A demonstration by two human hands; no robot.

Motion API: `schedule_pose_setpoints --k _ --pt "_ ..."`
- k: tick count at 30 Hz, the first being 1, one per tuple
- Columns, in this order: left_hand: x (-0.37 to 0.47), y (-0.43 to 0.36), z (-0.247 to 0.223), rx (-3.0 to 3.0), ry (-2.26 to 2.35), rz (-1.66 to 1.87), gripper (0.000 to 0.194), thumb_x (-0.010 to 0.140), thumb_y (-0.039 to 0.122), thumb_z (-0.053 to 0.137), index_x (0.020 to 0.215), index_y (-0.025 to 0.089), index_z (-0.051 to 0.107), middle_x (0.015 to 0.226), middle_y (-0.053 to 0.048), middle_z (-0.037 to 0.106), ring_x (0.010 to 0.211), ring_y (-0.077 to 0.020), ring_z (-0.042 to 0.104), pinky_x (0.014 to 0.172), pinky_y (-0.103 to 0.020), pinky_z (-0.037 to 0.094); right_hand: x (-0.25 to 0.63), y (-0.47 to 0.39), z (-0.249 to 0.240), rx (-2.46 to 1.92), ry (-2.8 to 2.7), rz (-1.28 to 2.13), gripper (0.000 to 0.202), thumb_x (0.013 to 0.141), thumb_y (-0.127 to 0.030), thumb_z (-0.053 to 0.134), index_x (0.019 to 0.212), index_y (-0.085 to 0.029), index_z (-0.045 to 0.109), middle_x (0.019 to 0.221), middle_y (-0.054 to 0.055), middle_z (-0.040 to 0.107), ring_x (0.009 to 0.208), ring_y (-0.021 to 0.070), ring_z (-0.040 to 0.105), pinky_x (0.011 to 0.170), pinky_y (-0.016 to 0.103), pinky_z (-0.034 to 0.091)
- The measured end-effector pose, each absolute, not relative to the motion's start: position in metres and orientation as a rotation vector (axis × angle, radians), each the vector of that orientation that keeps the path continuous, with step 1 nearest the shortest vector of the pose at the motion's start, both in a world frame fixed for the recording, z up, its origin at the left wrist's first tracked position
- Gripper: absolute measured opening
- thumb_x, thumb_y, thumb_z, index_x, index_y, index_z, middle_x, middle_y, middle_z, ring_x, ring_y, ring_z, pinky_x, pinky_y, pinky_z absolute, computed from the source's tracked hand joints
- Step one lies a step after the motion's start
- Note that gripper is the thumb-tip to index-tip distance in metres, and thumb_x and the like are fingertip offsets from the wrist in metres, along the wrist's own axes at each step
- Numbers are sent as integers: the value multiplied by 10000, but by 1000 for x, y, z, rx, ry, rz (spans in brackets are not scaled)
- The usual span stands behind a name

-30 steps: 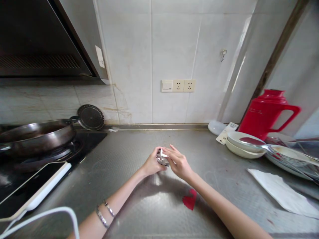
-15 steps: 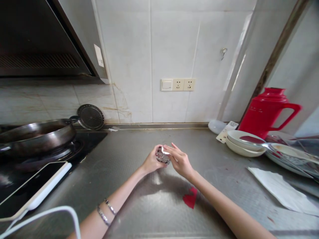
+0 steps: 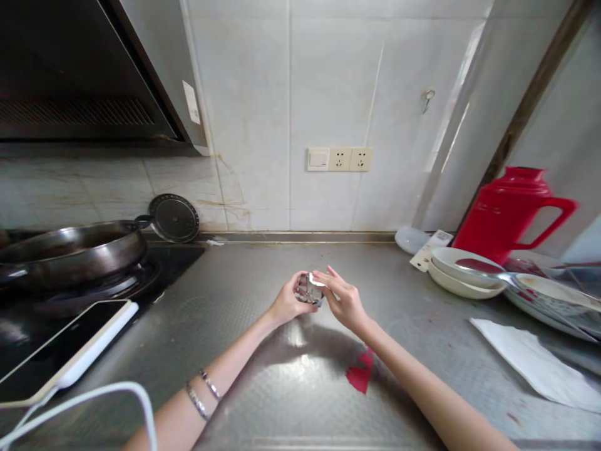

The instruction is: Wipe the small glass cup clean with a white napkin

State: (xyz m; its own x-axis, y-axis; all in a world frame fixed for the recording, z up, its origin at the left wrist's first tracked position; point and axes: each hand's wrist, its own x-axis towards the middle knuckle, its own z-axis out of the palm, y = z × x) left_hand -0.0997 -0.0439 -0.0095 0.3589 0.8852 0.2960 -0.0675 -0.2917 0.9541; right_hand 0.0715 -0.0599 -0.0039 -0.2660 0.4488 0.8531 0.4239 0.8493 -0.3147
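My left hand (image 3: 290, 300) is wrapped round the side of a small clear glass (image 3: 308, 289), held up over the steel counter. Fingers show through its see-through wall. My right hand (image 3: 345, 300) comes in from the other side, pinching a folded white tissue (image 3: 316, 281) against the top of the glass. How far the tissue reaches is hidden by the fingers. Below the right wrist, a torn red scrap (image 3: 360, 374) lies flat on the counter.
A steel pan (image 3: 75, 254) sits on the stove at left, near a phone (image 3: 66, 351) with a white cable (image 3: 94, 389). At right are a red thermos (image 3: 500, 216), stacked bowls (image 3: 462, 285), plates and a white paper sheet (image 3: 535, 363). A dark round disc (image 3: 174, 218) leans on the wall.
The glass has turned slightly in my left hand and looks clearer. My right fingers and the tissue have shifted a little along its top. The whole view has moved slightly.
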Motion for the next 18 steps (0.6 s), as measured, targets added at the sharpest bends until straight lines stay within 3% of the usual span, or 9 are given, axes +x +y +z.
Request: schedule_pose_setpoints --k 4,10,16,18 --pt "-100 -47 -5 1583 809 1105 788 465 89 820 1174 172 488 1026 -82 622 866 -190 591 721 -289 472 73 -54 -5 -777 -1745 84 272 914 -180 493 1081 -282 681 1007 10 732 877 217 716 1026 550 444" --pt "-100 -43 -8 1529 762 1154 780 459 114 821 1151 175 467 1058 -83 604 869 -179 578 699 -263 472 67 -64 -4 -628 -1881 26 322 903 -133 484 1150 -262 644 1169 42 670 1114 231 617 1071 537 395" --pt "-100 -47 -5 1517 771 1120 773 476 82 791 1168 181 462 1064 -87 599 916 -198 582 700 -262 467 70 -59 -3 -792 -1732 109 254 913 -183 500 1068 -256 687 1032 31 725 967 241 690 1014 545 451" --pt "-99 -46 -7 1513 771 1131 772 470 83 794 1161 182 464 1045 -81 599 899 -190 582 700 -262 465 70 -60 -4 -764 -1767 53 271 913 -159 488 1094 -242 671 1068 50 714 999 238 678 1027 543 439"
